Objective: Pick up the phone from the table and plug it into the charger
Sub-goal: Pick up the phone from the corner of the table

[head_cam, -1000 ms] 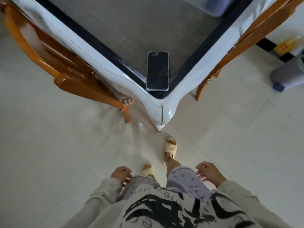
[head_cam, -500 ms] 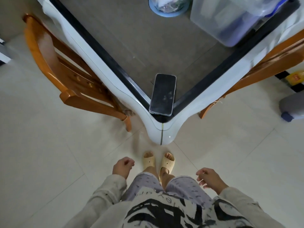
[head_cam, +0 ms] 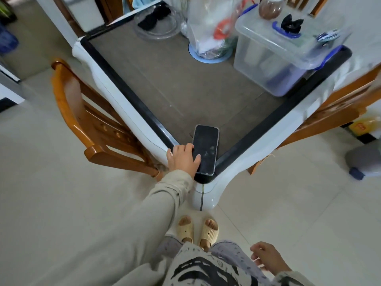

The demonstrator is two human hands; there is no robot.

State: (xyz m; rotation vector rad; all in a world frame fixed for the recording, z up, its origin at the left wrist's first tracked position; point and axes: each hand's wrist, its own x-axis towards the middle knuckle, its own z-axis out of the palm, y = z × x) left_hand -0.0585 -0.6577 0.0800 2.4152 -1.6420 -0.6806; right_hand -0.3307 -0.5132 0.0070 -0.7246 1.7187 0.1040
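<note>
A black phone (head_cam: 206, 149) lies screen up on the near corner of the table (head_cam: 175, 87), its lower end over the black rim. My left hand (head_cam: 182, 159) rests at the phone's left edge, fingers spread and touching the screen, not closed around it. My right hand (head_cam: 268, 258) hangs low beside my hip, fingers loosely curled, holding nothing. No charger is visible.
Wooden chairs stand at the table's left (head_cam: 82, 120) and right (head_cam: 334, 106) sides. A clear lidded storage box (head_cam: 274, 58), a plastic bag on a blue base (head_cam: 210, 27) and a glass dish (head_cam: 156, 23) sit further back on the table. A grey bin (head_cam: 365, 162) stands on the floor at right.
My left hand has risen from my hip to the table corner and now touches the phone's left edge. The view has tilted up, showing more of the table. The right hand stays low.
</note>
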